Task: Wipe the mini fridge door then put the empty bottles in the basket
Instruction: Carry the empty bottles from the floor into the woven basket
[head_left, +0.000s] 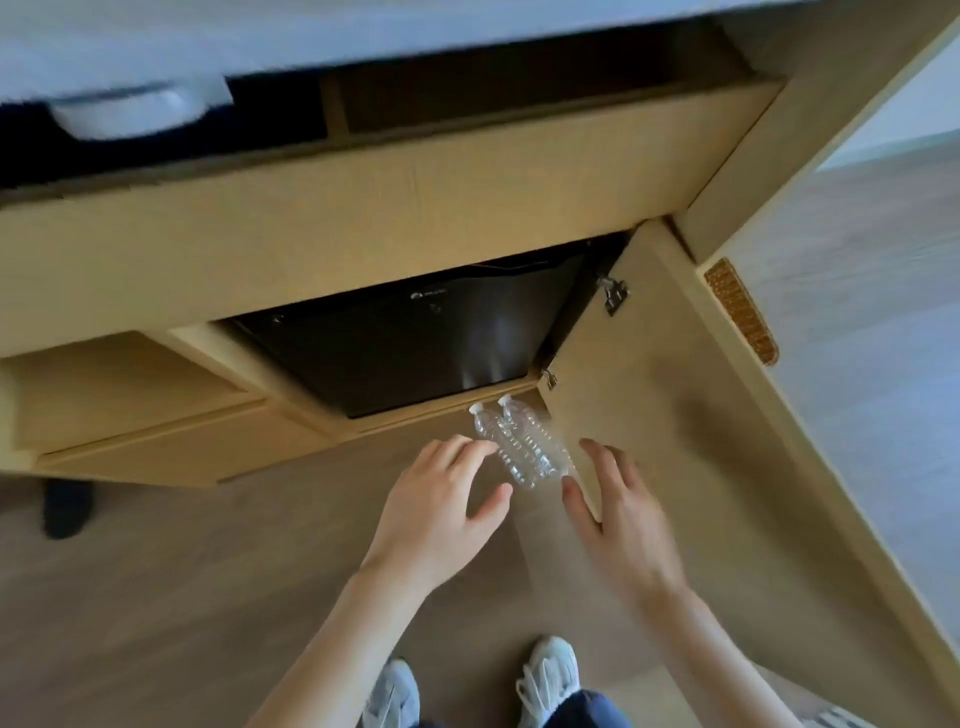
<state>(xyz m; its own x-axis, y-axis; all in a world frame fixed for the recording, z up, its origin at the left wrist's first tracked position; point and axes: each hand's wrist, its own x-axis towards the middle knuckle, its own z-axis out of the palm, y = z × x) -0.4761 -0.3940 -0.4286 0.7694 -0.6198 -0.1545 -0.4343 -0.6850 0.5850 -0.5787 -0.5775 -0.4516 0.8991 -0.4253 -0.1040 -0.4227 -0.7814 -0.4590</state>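
Note:
Two clear empty plastic bottles with white caps, a left bottle (498, 447) and a right bottle (540, 441), stand side by side on the wooden floor in front of the black mini fridge door (410, 343). My left hand (441, 509) hovers just left of them, fingers spread, fingertips close to the left bottle. On the other side my right hand (618, 514) is spread open, near the right bottle. Neither hand holds anything. A woven basket (740, 312) shows as a sliver behind the open cabinet door.
The light wood cabinet door (675, 415) stands swung open to the right of the fridge. A wooden counter front (363, 208) overhangs above. Drawers (130, 410) sit at the left. My white shoes (548, 675) are at the bottom.

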